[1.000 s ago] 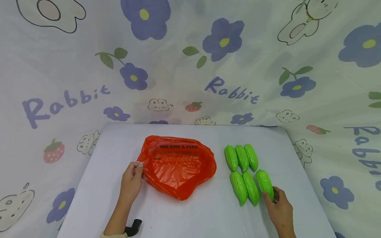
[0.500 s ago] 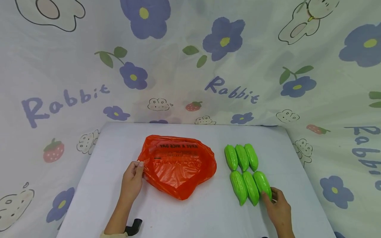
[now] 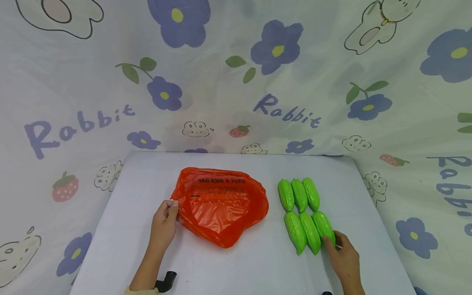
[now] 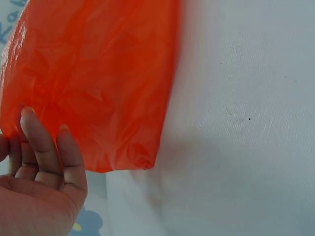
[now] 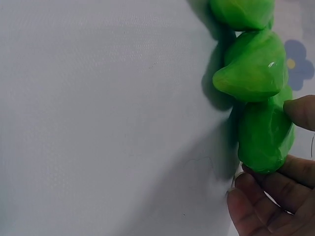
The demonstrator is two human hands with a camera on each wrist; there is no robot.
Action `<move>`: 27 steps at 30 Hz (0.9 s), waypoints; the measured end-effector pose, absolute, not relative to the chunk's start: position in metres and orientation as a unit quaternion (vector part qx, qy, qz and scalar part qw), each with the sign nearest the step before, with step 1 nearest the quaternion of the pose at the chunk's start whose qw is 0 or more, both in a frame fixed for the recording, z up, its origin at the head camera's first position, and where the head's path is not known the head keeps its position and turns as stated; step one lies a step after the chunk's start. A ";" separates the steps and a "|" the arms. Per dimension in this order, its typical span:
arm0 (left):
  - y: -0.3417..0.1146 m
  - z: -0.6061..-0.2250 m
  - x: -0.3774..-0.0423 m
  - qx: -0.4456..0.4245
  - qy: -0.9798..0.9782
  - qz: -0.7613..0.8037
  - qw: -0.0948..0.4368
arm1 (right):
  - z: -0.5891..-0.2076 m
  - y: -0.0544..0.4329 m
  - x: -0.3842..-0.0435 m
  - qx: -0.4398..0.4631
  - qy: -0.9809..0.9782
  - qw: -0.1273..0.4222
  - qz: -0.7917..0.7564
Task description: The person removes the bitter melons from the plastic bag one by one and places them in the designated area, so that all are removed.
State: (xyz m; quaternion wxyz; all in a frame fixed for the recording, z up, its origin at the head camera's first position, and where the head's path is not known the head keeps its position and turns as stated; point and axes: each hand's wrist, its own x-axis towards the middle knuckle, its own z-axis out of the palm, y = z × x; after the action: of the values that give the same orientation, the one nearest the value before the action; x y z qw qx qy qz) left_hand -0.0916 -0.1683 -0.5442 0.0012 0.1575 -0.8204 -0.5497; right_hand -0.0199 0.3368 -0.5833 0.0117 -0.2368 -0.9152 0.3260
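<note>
My left hand (image 3: 163, 225) pinches the left edge of a red plastic bag (image 3: 217, 205) with printed lettering, whose mouth is spread wide. The left wrist view shows the fingers (image 4: 39, 142) against the thin red film. With thumb and fingers on either side, my right hand (image 3: 344, 256) holds the near end of a glossy green tapered vegetable (image 3: 323, 225), resembling a bitter melon. This vegetable lies rightmost in the near row, against a matching one (image 3: 309, 233); another (image 3: 295, 231) is left of that. Behind them, a second row of similar vegetables (image 3: 299, 196) lies on the table.
Everything lies on a white-covered table (image 3: 228, 270). A black angled piece (image 3: 167, 282) sits at the left wrist, and a small dark object (image 3: 327, 293) shows at the bottom edge near the right forearm. Behind the table hangs a patterned curtain (image 3: 221, 82).
My right hand has moved the green vegetable left until it lies against its neighbour in the near row. The left hand and the red bag stay in place.
</note>
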 end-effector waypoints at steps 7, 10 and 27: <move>-0.168 -0.542 -0.091 0.154 -0.823 -0.547 -0.001 | -0.586 0.337 -0.022 -0.239 -0.916 0.011 0.323; -0.169 -0.541 -0.090 0.155 -0.823 -0.546 -0.007 | -0.587 0.337 -0.022 -0.242 -0.915 0.013 0.322; -0.168 -0.544 -0.091 0.153 -0.817 -0.556 0.002 | -0.588 0.332 -0.026 -0.251 -0.912 0.022 0.322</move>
State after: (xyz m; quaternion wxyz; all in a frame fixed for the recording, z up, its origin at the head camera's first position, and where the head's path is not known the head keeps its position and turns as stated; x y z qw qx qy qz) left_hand -0.0909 -0.1681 -0.5439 0.0024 0.1533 -0.8169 -0.5561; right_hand -0.0258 0.3317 -0.5882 0.0222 -0.2510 -0.9124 0.3224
